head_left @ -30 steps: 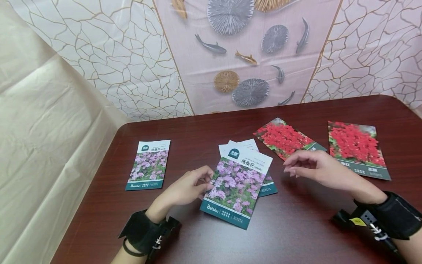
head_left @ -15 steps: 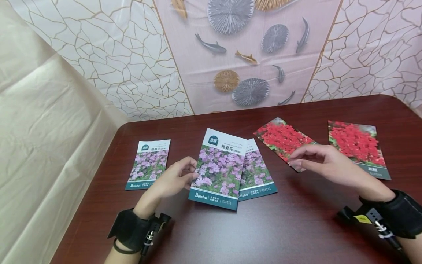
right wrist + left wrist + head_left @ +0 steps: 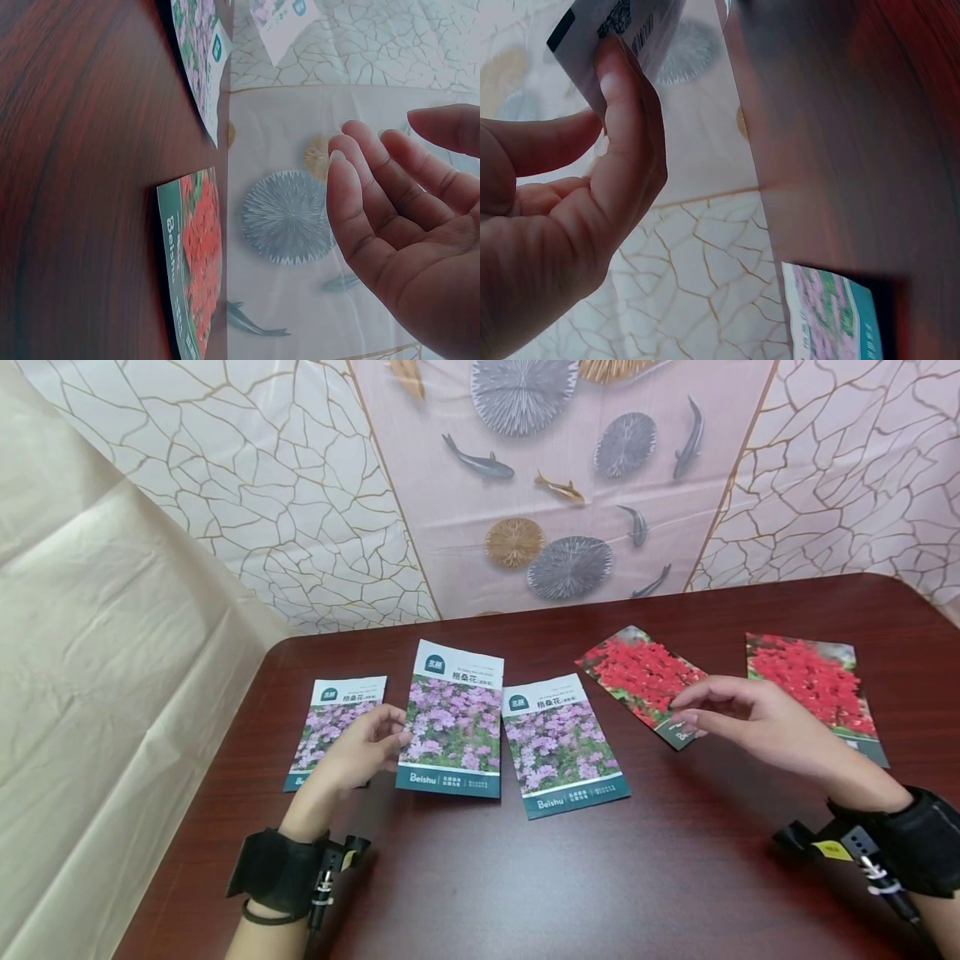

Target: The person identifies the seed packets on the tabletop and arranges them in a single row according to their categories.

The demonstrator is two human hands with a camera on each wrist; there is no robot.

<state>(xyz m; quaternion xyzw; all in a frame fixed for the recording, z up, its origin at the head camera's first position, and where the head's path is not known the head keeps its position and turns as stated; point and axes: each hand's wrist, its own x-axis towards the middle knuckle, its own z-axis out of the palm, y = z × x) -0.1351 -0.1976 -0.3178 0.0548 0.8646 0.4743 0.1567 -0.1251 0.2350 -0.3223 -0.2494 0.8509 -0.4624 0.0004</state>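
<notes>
My left hand [image 3: 358, 753] pinches the left edge of a seed packet [image 3: 452, 727] with purple flowers, a white top and a green base. It is lifted off the table, and its barcoded back [image 3: 634, 26] shows in the left wrist view. Just right of it lies another purple-flower packet [image 3: 566, 747]. A third [image 3: 337, 727] lies at the left, partly behind my left hand. My right hand [image 3: 757, 722] hovers with loosely bent fingers and nothing in them, close to a slanted red-flower packet [image 3: 641, 677]. A second red-flower packet [image 3: 813, 685] lies to the right, its lower part covered by that hand.
All the loose packets lie on a dark red-brown table [image 3: 570, 885]. Behind it hangs a patterned cloth [image 3: 480, 560] with fish and round motifs. A cream cloth [image 3: 112, 677] drapes along the left side.
My left hand has carried its purple packet left and away from me, uncovering the purple packet underneath. My right hand has shifted slightly right, exposing the lower end of the slanted red packet.
</notes>
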